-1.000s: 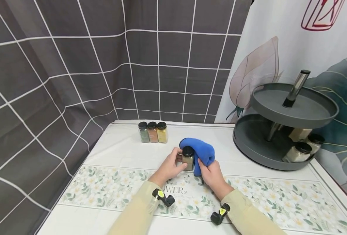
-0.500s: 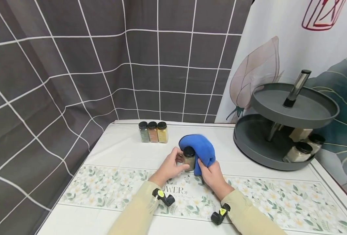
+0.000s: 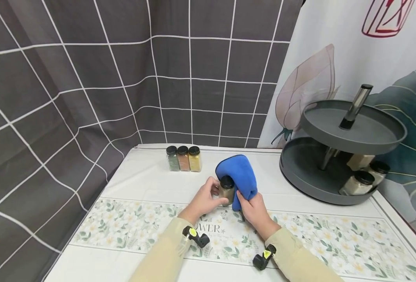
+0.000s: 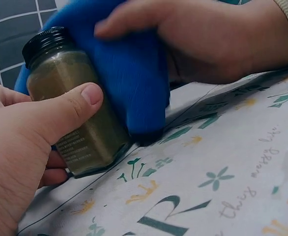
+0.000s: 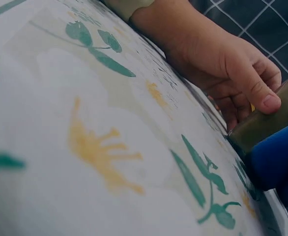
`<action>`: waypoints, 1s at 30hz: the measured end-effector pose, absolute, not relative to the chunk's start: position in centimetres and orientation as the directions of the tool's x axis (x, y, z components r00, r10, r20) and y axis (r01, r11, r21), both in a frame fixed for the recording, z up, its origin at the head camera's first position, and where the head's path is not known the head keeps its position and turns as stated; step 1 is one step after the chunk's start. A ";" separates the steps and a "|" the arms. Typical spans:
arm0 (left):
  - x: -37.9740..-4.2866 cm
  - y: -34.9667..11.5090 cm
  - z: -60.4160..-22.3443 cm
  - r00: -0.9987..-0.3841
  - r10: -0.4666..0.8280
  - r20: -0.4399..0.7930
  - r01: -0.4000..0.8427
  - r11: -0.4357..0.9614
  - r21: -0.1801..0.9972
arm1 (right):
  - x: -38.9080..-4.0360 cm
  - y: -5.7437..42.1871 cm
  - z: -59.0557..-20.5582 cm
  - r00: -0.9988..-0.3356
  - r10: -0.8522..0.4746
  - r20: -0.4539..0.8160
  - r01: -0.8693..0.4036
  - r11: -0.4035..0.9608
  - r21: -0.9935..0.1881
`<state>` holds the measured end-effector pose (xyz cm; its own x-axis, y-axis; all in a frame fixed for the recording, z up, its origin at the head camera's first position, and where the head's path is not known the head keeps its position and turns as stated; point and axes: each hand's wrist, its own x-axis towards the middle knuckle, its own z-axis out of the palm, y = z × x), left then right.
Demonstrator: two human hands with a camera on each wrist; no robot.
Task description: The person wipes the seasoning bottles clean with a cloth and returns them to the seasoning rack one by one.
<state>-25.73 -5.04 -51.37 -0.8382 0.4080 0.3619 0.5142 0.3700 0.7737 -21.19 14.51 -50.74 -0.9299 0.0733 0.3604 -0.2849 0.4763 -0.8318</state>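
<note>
My left hand [image 3: 205,200] holds a spice jar [image 3: 227,188] with a black lid and brownish-green contents, thumb across its front. In the left wrist view the jar [image 4: 80,113] tilts a little, its base close to the tablecloth. A blue cloth [image 3: 239,174] lies against the jar's right and far side. My right hand [image 3: 255,209] grips this cloth, thumb on top; its other fingers are mostly hidden. The right wrist view has the left hand [image 5: 227,64] on the jar [image 5: 276,113] and only an edge of the cloth [image 5: 276,157].
Three black-lidded spice jars [image 3: 183,159], green, orange and yellow, stand in a row at the back. To the right is a two-tier grey round rack [image 3: 299,184], with several jars [image 3: 357,183] on its lower tier. A flowered tablecloth [image 3: 130,223] covers the table.
The jar has shifted slightly right and tilted a little in my left hand. The blue cloth's upper part has risen and changed its fold around the jar.
</note>
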 end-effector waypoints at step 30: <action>-25.9 -5.0 -51.5 -0.821 0.455 0.344 0.521 0.353 0.777 | -21.3 14.5 -50.6 -0.953 0.053 0.298 -0.231 0.507 -0.831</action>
